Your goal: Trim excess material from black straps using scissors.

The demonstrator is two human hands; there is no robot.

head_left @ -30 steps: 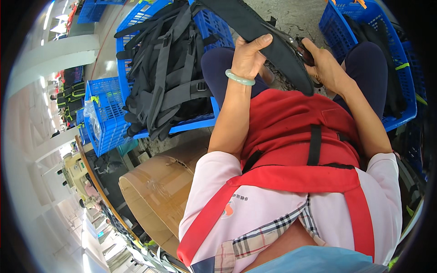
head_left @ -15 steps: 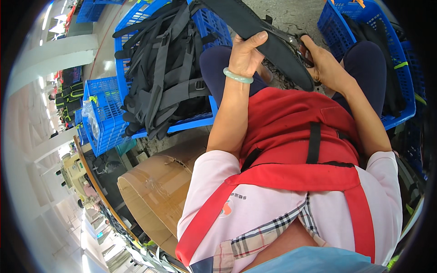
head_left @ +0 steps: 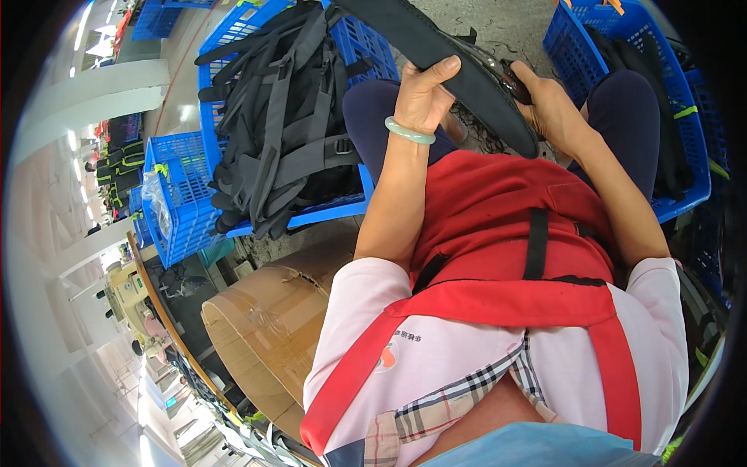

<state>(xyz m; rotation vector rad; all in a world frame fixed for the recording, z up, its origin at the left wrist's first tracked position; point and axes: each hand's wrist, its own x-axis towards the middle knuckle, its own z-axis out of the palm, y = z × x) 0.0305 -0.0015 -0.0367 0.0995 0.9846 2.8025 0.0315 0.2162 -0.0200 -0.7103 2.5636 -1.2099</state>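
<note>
My left hand [head_left: 426, 92] grips a long black padded shoulder strap [head_left: 498, 109], thumb pressed on its upper face. The strap slants from the top of the view down to a rounded end above my lap. In my right hand [head_left: 551, 109] is a pair of scissors [head_left: 517, 82] with dark reddish-brown handles, fingers wrapped round them. The blades lie close along the strap's far right edge; whether they touch it I cannot tell. Dark scraps and threads [head_left: 492, 142] show on the floor beneath the strap.
A blue crate [head_left: 366, 48] heaped with black straps [head_left: 272, 132] stands to my left. At my right is another blue crate [head_left: 685, 194] holding black pieces. A smaller blue crate [head_left: 183, 194], a round cardboard drum [head_left: 264, 319] and a sewing machine [head_left: 127, 285] are farther left.
My right hand has shifted slightly up along the strap's edge with the scissors, whose handles now show more. The left hand and strap have barely moved.
</note>
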